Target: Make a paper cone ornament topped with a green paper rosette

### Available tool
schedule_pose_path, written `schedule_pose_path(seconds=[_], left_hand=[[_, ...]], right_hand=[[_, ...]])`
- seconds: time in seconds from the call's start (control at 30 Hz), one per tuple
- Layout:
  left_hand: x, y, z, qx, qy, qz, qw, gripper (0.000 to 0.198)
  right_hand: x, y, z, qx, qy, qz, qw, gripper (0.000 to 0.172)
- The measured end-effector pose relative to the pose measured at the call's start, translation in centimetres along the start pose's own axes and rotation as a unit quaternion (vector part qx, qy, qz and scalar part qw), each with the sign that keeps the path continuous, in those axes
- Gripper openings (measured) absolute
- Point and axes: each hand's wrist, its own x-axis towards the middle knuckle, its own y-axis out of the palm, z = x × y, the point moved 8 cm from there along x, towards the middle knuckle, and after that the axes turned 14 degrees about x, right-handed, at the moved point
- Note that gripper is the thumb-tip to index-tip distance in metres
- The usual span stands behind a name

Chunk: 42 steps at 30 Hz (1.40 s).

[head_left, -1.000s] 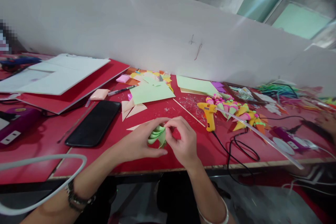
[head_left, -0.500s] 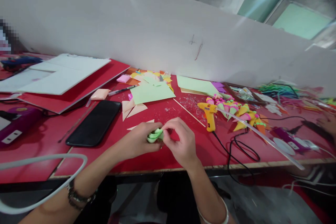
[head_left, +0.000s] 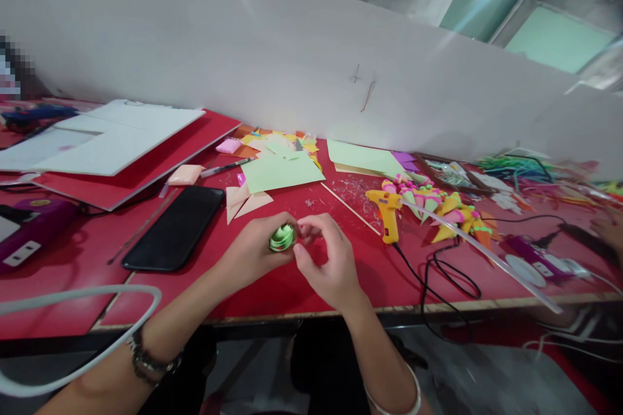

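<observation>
Green paper coil (head_left: 282, 237) hovers over the red table's (head_left: 292, 295) near edge, left hand (head_left: 250, 253) closed around it, right hand (head_left: 328, 262) pinching its right side. Looks like a rolling step; further winding calls for even tension. Farther right, the yellow glue gun's (head_left: 387, 211) label is unreadable.

My left hand (head_left: 253, 249) wraps the green roll (head_left: 282, 237), so only its coiled end shows. Whether my right hand (head_left: 324, 266) pinches it or merely touches it, I cannot tell. My left forearm (head_left: 170, 324) and right forearm (head_left: 379, 363) run off the bottom edge. At the left end of the bench (head_left: 292, 292), a purple box (head_left: 34, 227) and a white loop (head_left: 73, 293) are cut off. At its right end the strips (head_left: 516, 168) are blurred, and another person's hand (head_left: 608, 227) is cropped and smeared.
</observation>
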Motion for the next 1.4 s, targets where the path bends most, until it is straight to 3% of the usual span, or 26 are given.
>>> schedule_pose_path(seconds=[0.23,0.5,0.7,0.83,1.07,1.4], left_hand=[[-0.1,-0.5,0.5,0.007,-0.016,-0.031,0.999,0.012],[-0.2,-0.4,0.5,-0.005,-0.022,-0.039,0.999,0.008],[-0.3,-0.6,0.2,0.017,0.006,-0.060,0.998,0.014],[-0.5,-0.3,0.5,0.040,-0.012,-0.057,0.998,0.019],[-0.5,0.6,0.5,-0.031,-0.009,-0.019,0.999,0.029],[-0.5,1.4,-1.1,-0.108,0.020,0.095,0.989,0.026]], right_hand=[[0.0,0.2,-0.1,0.003,0.006,-0.001,1.000,0.024],[-0.2,1.5,-0.1,-0.040,-0.010,0.027,0.999,0.042],[-0.2,1.6,-0.1,-0.072,-0.001,-0.001,0.997,0.037],[-0.2,1.5,0.2,-0.059,-0.006,-0.021,0.998,0.034],[0.0,1.2,0.3,-0.029,-0.005,0.001,1.000,0.029],[0.2,1.0,0.2,-0.010,-0.005,0.061,0.998,0.029]])
